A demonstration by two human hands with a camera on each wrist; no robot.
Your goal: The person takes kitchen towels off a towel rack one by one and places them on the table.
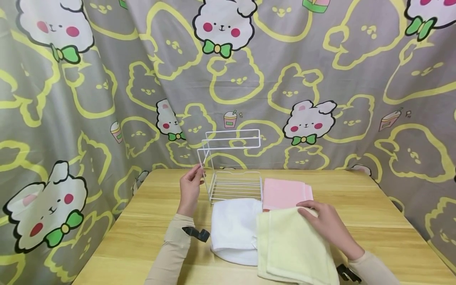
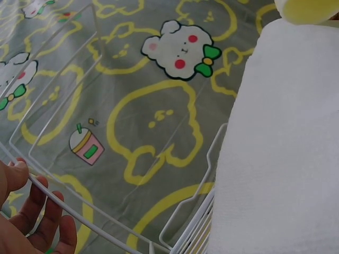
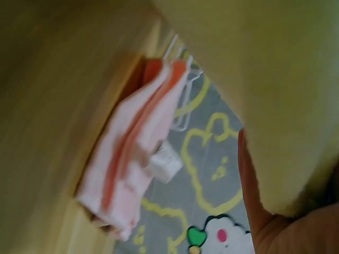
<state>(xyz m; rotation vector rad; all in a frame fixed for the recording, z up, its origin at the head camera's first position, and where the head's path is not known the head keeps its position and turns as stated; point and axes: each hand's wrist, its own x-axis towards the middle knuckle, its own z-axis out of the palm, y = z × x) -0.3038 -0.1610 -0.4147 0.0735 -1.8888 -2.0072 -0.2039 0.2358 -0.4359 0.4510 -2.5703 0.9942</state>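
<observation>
Near the table's far side stands a white wire rack [image 1: 235, 186], its upper arms reaching to the right. My left hand [image 1: 190, 188] pinches the rack's left upright between thumb and fingers; the left wrist view shows the fingertips [image 2: 38, 197] on the wire. With thumb and fingers, my right hand [image 1: 329, 223] holds a folded pale yellow towel [image 1: 295, 245] by its upper right corner. That towel overlaps the right edge of a folded white towel [image 1: 233, 225] in front of the rack. A folded pink towel [image 1: 285, 193] lies right of the rack, partly hidden behind the yellow one.
Everything rests on a wood-grain table [image 1: 377, 221]. A grey curtain [image 1: 270, 87] with cartoon animals hangs close behind the table and along its sides. Black straps [image 1: 196, 233] sit at both wrists. In the right wrist view, a white tag [image 3: 165, 162] sticks out from the pink towel.
</observation>
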